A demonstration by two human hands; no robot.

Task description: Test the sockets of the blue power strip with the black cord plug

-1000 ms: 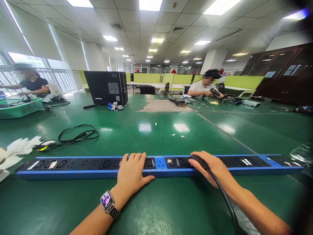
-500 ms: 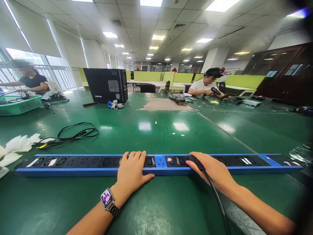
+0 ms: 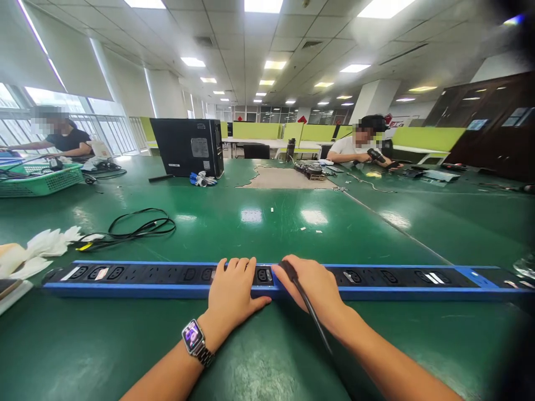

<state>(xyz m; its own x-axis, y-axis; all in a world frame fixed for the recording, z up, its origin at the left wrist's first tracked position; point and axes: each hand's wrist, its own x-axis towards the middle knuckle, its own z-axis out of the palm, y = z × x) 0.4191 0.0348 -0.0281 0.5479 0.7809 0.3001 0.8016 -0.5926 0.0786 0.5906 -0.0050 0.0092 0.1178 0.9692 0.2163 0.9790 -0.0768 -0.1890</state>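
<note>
A long blue-and-black power strip (image 3: 146,293) lies crosswise on the green table, with rows of sockets facing up. My left hand (image 3: 231,292) spans the strip left of its middle, fingers over the far edge and thumb along the near side. Just to the right, my right hand (image 3: 320,284) grips a black power plug (image 3: 288,270) over the blue socket section. Its black cord (image 3: 311,312) trails down toward me. My fingers hide the plug's front end, so I cannot tell whether it sits in a socket.
A coiled black cable (image 3: 142,225) and crumpled white gloves (image 3: 52,243) lie at left. Farther back stand a black computer case (image 3: 188,147) and a green basket (image 3: 62,179). Two people sit across the table, one at far left, one at right holding a dark tool (image 3: 375,156).
My right hand has moved left along the strip with the plug, from right of the blue socket section to over it. My left hand keeps its place on the strip.
</note>
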